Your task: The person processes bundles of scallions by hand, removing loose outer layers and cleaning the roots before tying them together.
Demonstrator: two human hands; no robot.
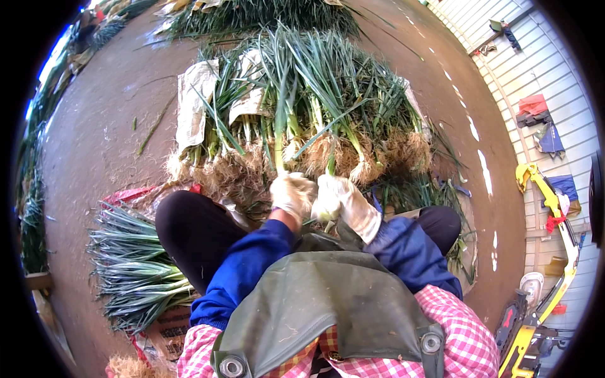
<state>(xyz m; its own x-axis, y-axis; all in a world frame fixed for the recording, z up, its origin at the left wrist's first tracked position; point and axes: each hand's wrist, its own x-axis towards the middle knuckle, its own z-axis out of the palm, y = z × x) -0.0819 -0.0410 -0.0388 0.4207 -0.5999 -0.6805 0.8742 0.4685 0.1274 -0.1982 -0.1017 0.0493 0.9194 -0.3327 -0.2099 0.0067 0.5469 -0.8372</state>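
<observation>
My left hand, in a whitish glove, is closed around the lower end of a long green onion. Its leaves stretch away over the pile. Right beside it, my gloved right hand is closed too; a green piece of stalk pokes out above the fingers, and its other parts are mostly hidden in the grip. Just beyond both hands lies a heap of green onions, their tangled tan roots toward me.
A bundle of green onions lies left of my knee on sacking. Woven sacks partly cover the heap. Another stack stands farther back. At right are a pale slatted wall and a yellow metal arm. Loose leaves litter the floor.
</observation>
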